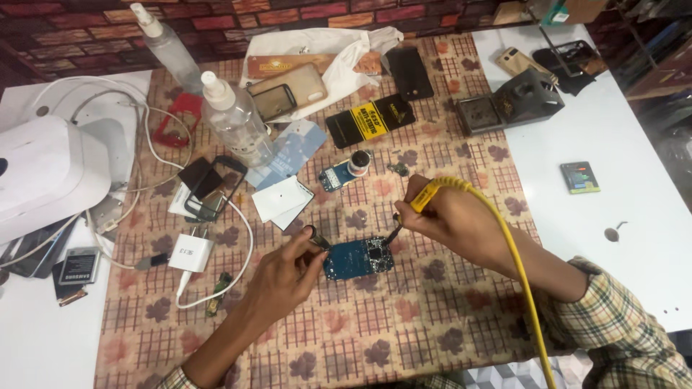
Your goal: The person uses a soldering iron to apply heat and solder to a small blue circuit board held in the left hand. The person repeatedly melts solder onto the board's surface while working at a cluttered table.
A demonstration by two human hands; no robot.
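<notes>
A small blue circuit board (358,257) lies on the patterned mat near the middle. My left hand (288,274) pinches a thin metal tool (318,238) whose tip rests at the board's left edge. My right hand (448,220) grips a soldering iron (424,197) with a yellow handle, its dark tip touching the board's upper right corner. The iron's yellow cable (515,259) runs down over my right forearm and checked sleeve.
A second small blue board (334,176) and a little round jar (359,162) lie behind. Two clear spray bottles (234,119), a white charger (191,252), white cables, phone parts, a black soldering stand (508,104) and a white device (43,169) surround the mat (404,317).
</notes>
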